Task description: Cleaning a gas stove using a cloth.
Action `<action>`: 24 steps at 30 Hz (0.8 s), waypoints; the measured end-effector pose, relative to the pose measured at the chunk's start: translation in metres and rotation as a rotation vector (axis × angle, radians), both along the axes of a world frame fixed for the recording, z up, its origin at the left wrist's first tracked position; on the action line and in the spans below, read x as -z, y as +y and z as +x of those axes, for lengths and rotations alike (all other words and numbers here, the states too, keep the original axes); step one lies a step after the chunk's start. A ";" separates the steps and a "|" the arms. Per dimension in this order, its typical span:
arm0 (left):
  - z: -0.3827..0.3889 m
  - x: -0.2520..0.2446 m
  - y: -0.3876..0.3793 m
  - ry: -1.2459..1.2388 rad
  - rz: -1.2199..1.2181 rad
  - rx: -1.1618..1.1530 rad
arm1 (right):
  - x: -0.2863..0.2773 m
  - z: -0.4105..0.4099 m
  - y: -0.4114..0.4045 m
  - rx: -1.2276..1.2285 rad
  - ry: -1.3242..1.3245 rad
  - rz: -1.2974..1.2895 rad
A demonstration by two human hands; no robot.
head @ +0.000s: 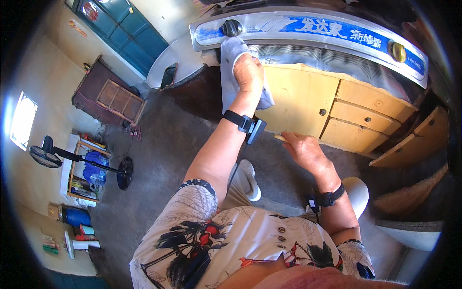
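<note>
My left hand (249, 72) is raised at the front of a gas stove (267, 29), holding a greyish-white cloth (230, 86). The cloth's upper end lies just below the stove's black control knob (232, 28); whether it touches the knob I cannot tell. My right hand (306, 153) is lower and to the right, before the wooden cabinet, its fingers closed on a small thin tan object (279, 137) that I cannot identify. A yellowish knob (397, 51) sits at the right of the stove panel. Both wrists wear black straps with small devices.
A yellow wooden cabinet (296, 97) with drawers stands under the stove, an open door (408, 150) at its right. Left of the cloth is a round table (155, 76) with a phone (168, 76). A pedestal fan (125, 173) and dark wooden cabinet (92, 90) stand further left.
</note>
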State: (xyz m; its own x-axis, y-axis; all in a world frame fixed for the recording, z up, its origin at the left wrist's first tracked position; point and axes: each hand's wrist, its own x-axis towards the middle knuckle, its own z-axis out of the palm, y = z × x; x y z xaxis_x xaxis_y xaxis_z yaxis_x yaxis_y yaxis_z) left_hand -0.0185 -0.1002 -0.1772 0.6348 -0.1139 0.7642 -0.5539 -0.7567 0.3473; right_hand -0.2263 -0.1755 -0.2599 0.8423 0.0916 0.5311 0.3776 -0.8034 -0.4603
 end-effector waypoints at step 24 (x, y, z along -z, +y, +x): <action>-0.012 -0.028 0.010 -0.348 0.288 0.645 | 0.028 -0.022 -0.026 0.127 0.225 -0.215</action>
State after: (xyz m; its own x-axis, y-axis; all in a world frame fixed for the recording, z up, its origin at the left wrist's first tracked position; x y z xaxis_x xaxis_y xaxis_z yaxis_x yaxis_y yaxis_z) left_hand -0.0303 -0.0904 -0.1489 0.1054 -0.6025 0.7911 -0.9552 -0.2825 -0.0878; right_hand -0.2480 -0.2015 -0.2879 0.9483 0.0680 0.3100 0.1762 -0.9252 -0.3360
